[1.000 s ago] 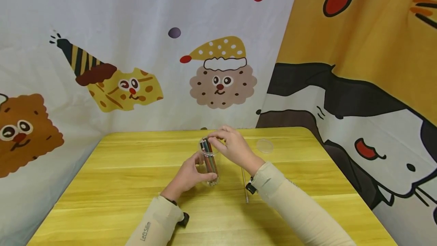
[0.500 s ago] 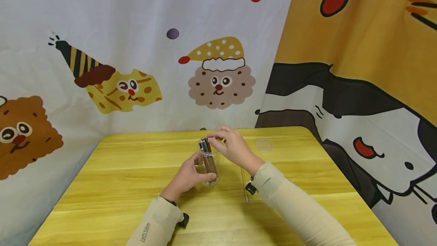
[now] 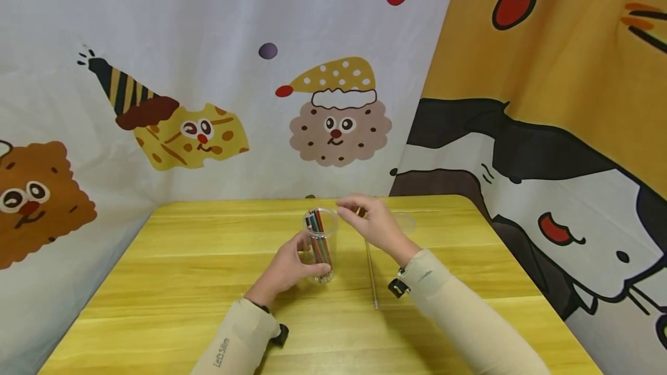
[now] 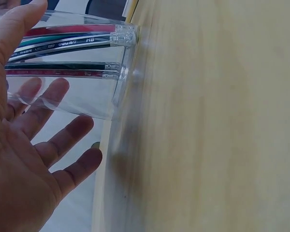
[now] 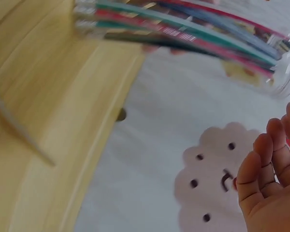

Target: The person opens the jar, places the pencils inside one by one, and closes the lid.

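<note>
A clear plastic jar (image 3: 331, 225) stands upright, uncovered, with several pencils (image 3: 319, 247) leaning together at its left side. In the left wrist view the pencils (image 4: 67, 44) are red, green and black, one marked HB, their capped ends at the jar's bottom. My left hand (image 3: 283, 265) holds the jar low down, thumb across the front and fingers behind. To the right of the rim, apart from it, is my right hand (image 3: 372, 221), fingers loosely bent. In the right wrist view the right hand's fingers (image 5: 263, 150) show nothing between them.
A thin wooden-coloured stick (image 3: 372, 276) lies on the yellow wood-grain table (image 3: 182, 282), right of the jar. Farther back lies a clear round lid (image 3: 409, 223), partly behind the right hand. A printed cartoon curtain (image 3: 208, 28) hangs behind the table's far edge.
My right hand has moved from the jar's mouth to the right, off the pencil tops, and the rim shows fully now. The left hand and the jar have stayed in place.
</note>
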Demonstrator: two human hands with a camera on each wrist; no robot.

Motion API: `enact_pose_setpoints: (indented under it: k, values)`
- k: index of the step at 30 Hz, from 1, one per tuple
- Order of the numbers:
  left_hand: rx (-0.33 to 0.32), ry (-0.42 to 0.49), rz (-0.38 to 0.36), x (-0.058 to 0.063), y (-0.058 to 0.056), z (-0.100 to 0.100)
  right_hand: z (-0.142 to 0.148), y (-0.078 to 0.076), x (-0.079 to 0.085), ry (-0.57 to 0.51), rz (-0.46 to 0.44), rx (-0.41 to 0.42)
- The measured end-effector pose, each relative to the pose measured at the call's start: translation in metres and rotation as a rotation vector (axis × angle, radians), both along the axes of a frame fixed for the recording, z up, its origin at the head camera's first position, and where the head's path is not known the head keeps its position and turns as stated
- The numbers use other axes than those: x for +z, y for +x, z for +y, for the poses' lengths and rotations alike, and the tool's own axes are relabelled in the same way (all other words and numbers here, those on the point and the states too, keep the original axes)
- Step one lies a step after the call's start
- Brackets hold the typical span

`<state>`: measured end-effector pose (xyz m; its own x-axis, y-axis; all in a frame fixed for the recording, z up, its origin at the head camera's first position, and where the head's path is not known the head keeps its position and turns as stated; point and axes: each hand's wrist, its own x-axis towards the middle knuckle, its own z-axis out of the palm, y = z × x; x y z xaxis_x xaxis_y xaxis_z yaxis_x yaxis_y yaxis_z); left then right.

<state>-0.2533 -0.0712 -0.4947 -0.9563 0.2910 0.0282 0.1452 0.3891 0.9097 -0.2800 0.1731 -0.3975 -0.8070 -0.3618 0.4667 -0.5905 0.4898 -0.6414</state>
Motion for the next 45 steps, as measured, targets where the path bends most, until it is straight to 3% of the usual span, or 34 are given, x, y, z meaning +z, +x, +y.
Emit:
enact_pose_setpoints:
  k: [11, 23, 35, 45]
  values:
    - [0.002, -0.001, -0.012, 0.0, 0.001, 0.001, 0.058, -0.024, -0.041, 0.191, -0.16, -0.25]
    - [-0.007, 0.001, 0.003, -0.001, 0.0, 0.001, 0.101, -0.033, -0.073, 0.269, -0.372, -0.382]
    - [-0.006, -0.003, 0.007, 0.0, 0.001, 0.002, 0.113, -0.034, -0.088, 0.29, -0.447, -0.427]
    - [0.008, 0.007, 0.002, 0.001, 0.0, 0.001, 0.112, -0.035, -0.091, 0.277, -0.512, -0.455]
